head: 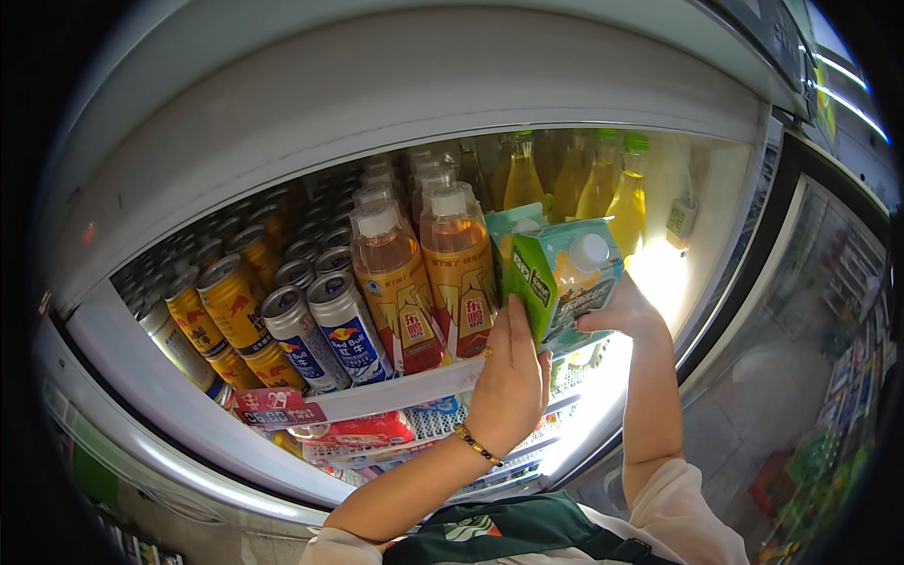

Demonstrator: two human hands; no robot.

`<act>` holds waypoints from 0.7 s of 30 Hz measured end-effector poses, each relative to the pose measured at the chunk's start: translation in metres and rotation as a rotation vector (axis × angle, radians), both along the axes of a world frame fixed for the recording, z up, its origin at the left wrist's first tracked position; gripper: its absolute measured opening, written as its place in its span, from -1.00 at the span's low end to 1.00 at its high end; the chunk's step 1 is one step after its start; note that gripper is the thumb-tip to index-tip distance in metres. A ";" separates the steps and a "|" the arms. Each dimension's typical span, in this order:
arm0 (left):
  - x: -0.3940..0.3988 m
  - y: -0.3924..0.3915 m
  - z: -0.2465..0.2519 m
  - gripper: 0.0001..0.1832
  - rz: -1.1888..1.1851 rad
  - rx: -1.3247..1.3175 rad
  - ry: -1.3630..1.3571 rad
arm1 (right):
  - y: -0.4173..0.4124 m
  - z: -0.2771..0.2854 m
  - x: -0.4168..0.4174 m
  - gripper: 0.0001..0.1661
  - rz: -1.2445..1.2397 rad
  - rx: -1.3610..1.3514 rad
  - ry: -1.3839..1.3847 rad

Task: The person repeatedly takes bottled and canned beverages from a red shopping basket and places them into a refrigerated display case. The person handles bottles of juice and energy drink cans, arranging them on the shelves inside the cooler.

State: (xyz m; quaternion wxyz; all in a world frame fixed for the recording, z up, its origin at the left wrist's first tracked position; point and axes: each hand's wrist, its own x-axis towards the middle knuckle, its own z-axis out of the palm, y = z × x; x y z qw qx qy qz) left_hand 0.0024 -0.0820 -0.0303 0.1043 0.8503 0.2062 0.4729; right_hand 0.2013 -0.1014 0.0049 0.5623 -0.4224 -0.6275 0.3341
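Both my hands are on a green beverage carton [565, 282] with a white screw cap, tilted at the right end of a cooler shelf. My left hand [512, 374], with a beaded bracelet at the wrist, presses its fingers along the carton's left side. My right hand [625, 307] grips the carton's right side, the thumb over its front. A second green carton [514, 217] stands just behind it. To the left are orange-labelled drink bottles [397, 289]. Behind the cartons stand yellow drink bottles [628, 194] with green caps.
Silver-blue Red Bull cans [351, 328] and gold Red Bull cans [236, 304] fill the shelf's left part. A white shelf rail [395, 397] runs along the front, above lower shelves with red packages [364, 429]. An open glass door [798, 339] stands at the right; a small white box [681, 220] hangs on the inner wall.
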 end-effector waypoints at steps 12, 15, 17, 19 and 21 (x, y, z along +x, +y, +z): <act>0.007 0.005 -0.006 -0.33 0.156 0.158 0.002 | 0.009 -0.002 -0.004 0.09 -0.063 -0.025 -0.039; 0.009 0.011 -0.006 -0.27 0.204 0.251 -0.002 | 0.013 -0.003 -0.003 0.11 -0.105 -0.002 -0.107; 0.009 0.014 -0.008 -0.27 0.194 0.186 0.007 | 0.015 -0.002 -0.004 0.13 -0.195 0.021 -0.209; 0.008 0.015 -0.010 -0.26 0.194 0.167 0.015 | 0.017 -0.004 -0.004 0.16 -0.155 0.008 -0.197; 0.007 0.014 -0.011 -0.26 0.188 0.182 0.013 | 0.018 -0.005 -0.004 0.17 -0.122 -0.009 -0.170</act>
